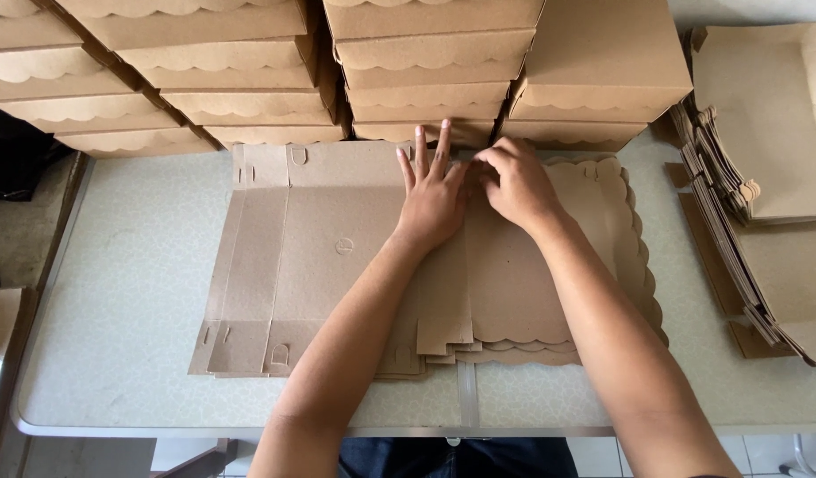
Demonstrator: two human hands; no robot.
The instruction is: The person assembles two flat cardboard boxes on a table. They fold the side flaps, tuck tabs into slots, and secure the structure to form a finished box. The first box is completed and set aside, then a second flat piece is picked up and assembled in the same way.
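Head view: hands [432,190] on brown cardboard blanks [337,239]

Two bare forearms are seen rising from the lower edge of the frame and converging toward the upper middle. The left hand [433,196] is laid flat, palm down, with its fingers [420,150] stretched straight and slightly fanned toward the top of the frame; nothing is gripped by it. The right hand [517,184] is set just to its right, knuckles raised and wrist bent, with its fingers [484,165] curled inward toward the left hand in a pinching pose. The two hands are brought together, touching or nearly so at the thumbs. Both elbows are kept out of view below
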